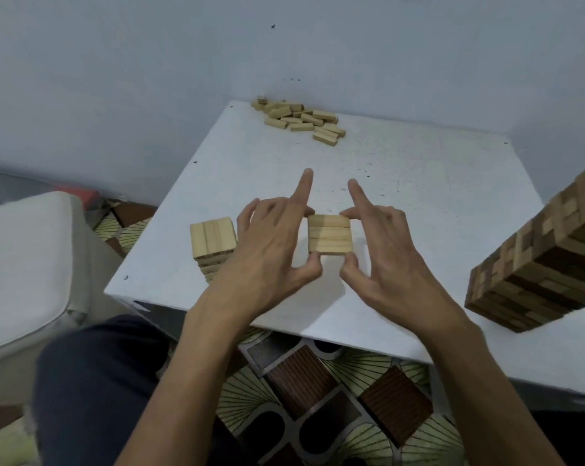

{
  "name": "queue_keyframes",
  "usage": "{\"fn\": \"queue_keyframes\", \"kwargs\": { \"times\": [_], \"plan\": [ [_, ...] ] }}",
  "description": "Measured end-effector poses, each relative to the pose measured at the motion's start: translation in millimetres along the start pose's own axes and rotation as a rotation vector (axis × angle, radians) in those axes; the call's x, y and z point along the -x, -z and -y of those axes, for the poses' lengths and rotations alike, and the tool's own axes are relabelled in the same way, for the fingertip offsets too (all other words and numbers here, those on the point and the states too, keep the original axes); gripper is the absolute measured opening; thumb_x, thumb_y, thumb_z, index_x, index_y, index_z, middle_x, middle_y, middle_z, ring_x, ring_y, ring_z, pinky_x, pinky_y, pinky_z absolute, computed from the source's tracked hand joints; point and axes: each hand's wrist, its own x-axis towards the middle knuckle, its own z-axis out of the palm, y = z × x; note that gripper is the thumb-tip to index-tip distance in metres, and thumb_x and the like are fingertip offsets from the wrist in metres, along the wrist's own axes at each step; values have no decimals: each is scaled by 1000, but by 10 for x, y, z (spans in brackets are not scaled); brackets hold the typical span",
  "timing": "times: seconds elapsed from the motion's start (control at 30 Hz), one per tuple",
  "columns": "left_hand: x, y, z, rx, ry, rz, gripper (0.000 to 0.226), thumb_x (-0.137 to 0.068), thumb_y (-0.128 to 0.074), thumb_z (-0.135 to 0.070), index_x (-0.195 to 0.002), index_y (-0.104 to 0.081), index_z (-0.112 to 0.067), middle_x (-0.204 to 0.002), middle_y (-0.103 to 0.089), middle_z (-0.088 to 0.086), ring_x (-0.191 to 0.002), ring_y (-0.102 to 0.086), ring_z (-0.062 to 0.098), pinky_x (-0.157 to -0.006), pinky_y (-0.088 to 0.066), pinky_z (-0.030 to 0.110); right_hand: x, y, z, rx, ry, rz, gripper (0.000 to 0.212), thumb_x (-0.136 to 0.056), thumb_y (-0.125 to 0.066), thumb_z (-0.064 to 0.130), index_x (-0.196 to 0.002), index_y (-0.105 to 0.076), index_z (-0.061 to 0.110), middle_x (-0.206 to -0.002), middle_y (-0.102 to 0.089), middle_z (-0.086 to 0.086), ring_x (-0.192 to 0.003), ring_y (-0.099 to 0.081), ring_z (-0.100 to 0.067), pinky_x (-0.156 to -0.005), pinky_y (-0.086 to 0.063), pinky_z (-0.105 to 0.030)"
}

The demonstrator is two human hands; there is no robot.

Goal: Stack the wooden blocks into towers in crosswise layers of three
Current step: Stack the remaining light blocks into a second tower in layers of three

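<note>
Three pale wooden blocks lie side by side as a square layer point(329, 234) at the middle of the white table point(418, 183). My left hand point(270, 243) pinches the layer's left side between thumb and a finger, its index finger pointing away. My right hand point(381, 243) pinches the right side the same way, index finger also straight. What lies under this layer is hidden. Left of my left hand stands a short tower point(213, 238) of several crosswise layers, partly covered by my wrist. A pile of loose blocks point(297, 117) lies at the table's far edge.
A tall tower of darker blocks point(536, 264) stands at the table's right front edge and leans out of frame. The wall runs right behind the table. A pale cushion point(25, 264) sits to the left, and my knee point(99, 381) is below the table's near edge.
</note>
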Motion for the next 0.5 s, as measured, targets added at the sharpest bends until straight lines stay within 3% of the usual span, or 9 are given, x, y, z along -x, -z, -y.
{"fn": "queue_keyframes", "kwargs": {
  "times": [0.23,0.5],
  "plan": [
    [297,419,293,-23,130,-96,92,-80,-43,-49,-159,-9,-16,-129,-56,-4,-122,-41,13,-111,-18,32,-366,-210,401,-45,153,39,88,-86,-50,27,-159,0,22,-136,-44,3,-122,-30,-13,-90,-42,-28],
    [570,616,628,16,260,-122,94,-79,-45,-53,-158,-3,-24,-132,-54,-11,-125,-36,7,-109,-15,26,-639,-497,699,-100,228,132,92,-91,-58,19,-158,4,22,-138,-42,4,-122,-29,-14,-93,-41,-30]
  ]
}}
